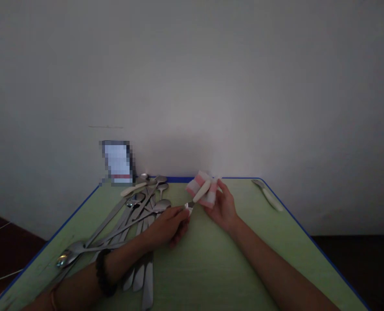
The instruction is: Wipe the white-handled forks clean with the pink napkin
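My left hand (169, 226) is closed on the metal end of a piece of white-handled cutlery (202, 192). Its fingers hide the tip, so I cannot tell whether it is a spoon or a fork. The handle points up and to the right, lying across a pink-and-white cloth (207, 201). My right hand (223, 207) grips that cloth from the right side, thumb and fingers around its edge. Beneath and beside my left forearm is a loose pile of metal spoons (162, 206) and other long-handled cutlery.
A white-handled fork (269, 196) lies alone at the far right of the green table (211, 268). At the back left a blurred upright screen (117, 160) leans by the wall (192, 86). Another white-handled piece (132, 189) rests atop the pile. Blue edging borders the table.
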The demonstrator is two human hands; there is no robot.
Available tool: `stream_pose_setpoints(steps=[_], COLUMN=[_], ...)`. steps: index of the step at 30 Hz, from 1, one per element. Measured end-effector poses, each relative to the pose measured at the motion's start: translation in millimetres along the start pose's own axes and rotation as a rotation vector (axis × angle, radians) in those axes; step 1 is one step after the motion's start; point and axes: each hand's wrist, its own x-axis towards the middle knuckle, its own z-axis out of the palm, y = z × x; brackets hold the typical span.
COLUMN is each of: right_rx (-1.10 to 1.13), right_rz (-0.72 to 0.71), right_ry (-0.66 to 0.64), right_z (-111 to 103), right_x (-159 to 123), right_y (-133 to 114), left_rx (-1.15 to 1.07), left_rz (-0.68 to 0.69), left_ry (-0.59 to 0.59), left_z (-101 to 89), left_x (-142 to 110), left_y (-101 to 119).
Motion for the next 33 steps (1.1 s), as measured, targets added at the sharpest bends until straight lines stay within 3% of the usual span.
stream_pose_setpoints(steps=[3,9,24,29,33], right_rx=[-0.023,-0.015,0.051,0.178,0.106], right_rz=[0.044,0.092,0.023,0.08,0.043], right_ry=[-0.067,0.015,-0.115,-0.094,-0.103], right_z=[3,-2,-11,-14,-10], right_x=[-4,-1,-1,5,6], right_y=[0,9,1,6,11], left_rx=[-0.038,-0.024,-0.156,-0.145,-0.044], left_rz=[-0.027,-0.044,-0.09,-0.097,-0.082], left_ry=[0.014,-0.001,0.07,0.054,0.036], left_z=[-1.0,-0.5,0.2,-0.3,0.5], left_x=[1,0,1,1,-1], left_y=[-1,1,6,4,2])
